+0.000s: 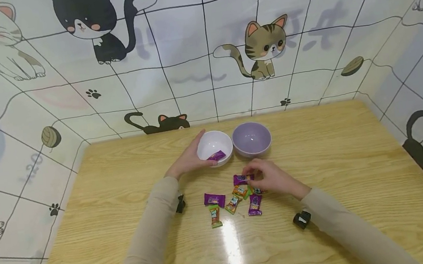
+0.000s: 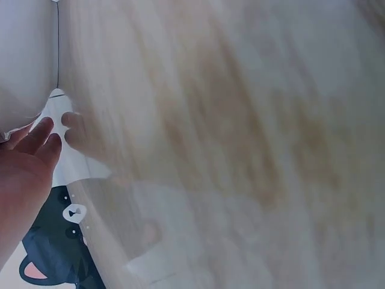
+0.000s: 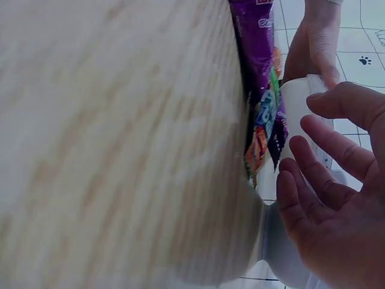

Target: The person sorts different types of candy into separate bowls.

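Head view: left hand (image 1: 190, 158) curls its fingers round the white bowl (image 1: 216, 141), probably to steady it; right hand (image 1: 272, 178), fingers apart, is poised at a purple sweet (image 1: 240, 179).

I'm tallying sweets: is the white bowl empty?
Not empty: in the head view, the white bowl holds at least one purple packet.

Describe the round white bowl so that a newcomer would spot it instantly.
Find the light wood-grain table, then look toward its far edge. There the person's left hand grips a round, shiny white bowl. Unlike the round lilac bowl to its right, it is white and contains a purple-wrapped packet.
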Demonstrator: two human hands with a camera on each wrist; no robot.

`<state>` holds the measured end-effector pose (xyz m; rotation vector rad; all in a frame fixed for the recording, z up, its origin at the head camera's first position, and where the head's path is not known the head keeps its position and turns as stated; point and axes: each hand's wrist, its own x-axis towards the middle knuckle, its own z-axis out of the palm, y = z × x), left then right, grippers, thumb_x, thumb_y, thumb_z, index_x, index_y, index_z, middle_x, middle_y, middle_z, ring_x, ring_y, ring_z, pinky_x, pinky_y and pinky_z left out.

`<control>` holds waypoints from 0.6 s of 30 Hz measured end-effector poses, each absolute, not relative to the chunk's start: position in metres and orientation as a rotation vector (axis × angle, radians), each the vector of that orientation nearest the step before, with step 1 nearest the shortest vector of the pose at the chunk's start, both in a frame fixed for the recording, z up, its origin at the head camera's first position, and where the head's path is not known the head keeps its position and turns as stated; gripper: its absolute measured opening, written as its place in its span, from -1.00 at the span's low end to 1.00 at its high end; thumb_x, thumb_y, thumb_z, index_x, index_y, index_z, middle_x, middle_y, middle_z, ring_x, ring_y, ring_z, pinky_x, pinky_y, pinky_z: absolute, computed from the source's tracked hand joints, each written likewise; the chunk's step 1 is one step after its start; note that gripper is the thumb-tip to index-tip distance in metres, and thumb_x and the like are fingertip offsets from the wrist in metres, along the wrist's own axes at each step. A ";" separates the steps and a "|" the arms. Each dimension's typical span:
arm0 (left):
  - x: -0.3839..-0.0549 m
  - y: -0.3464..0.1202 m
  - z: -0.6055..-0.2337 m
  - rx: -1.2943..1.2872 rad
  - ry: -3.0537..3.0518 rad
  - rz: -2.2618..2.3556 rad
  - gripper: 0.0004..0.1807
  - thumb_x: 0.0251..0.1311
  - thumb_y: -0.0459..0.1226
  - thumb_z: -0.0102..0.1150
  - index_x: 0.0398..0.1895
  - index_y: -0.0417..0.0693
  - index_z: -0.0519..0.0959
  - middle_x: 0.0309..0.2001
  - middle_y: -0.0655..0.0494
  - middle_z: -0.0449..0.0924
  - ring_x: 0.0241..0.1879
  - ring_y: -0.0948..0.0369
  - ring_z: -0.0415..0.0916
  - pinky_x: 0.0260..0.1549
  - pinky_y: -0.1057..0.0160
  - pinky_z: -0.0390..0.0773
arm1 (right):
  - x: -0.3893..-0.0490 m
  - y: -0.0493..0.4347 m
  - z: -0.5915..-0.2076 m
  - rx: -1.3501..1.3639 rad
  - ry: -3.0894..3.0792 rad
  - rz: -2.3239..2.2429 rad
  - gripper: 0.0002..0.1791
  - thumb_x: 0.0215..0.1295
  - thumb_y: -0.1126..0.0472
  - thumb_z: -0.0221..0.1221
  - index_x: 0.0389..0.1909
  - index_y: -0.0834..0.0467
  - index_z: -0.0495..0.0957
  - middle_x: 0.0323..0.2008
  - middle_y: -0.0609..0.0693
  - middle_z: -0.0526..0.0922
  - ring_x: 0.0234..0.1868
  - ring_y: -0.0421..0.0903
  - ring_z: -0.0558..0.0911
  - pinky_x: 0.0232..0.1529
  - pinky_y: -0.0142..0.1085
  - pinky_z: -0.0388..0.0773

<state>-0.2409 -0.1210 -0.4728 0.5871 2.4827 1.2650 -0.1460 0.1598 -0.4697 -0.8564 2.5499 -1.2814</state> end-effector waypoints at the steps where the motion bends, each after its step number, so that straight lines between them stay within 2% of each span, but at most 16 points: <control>1: -0.241 -0.121 -0.472 0.592 2.482 1.267 0.33 -0.19 -0.05 0.57 0.56 0.04 -0.17 0.49 -0.09 -0.04 0.39 -0.06 0.07 0.29 -0.06 0.15 | -0.147 0.160 -0.470 -0.859 2.546 -1.279 -0.71 0.09 0.35 0.31 -0.12 0.26 0.61 -0.15 0.04 0.62 -0.10 0.03 0.55 -0.04 -0.08 0.53; 5: -0.241 -0.121 -0.471 0.604 2.481 1.276 0.32 -0.19 0.01 0.56 0.56 0.03 -0.15 0.45 -0.13 0.05 0.34 -0.08 0.16 0.25 -0.08 0.23 | -0.149 0.160 -0.471 -0.851 2.517 -1.283 -0.67 0.10 0.35 0.32 -0.07 0.27 0.60 -0.10 0.05 0.62 -0.02 0.03 0.55 0.07 -0.07 0.48; 18: -0.244 -0.119 -0.472 0.594 2.471 1.296 0.25 -0.13 -0.20 0.55 0.55 0.02 -0.13 0.43 -0.09 0.10 0.32 -0.01 0.19 0.25 0.01 0.24 | -0.153 0.161 -0.475 -0.800 2.416 -1.275 -0.55 0.16 0.34 0.31 0.10 0.33 0.53 0.06 0.16 0.60 0.12 0.09 0.53 0.20 -0.03 0.37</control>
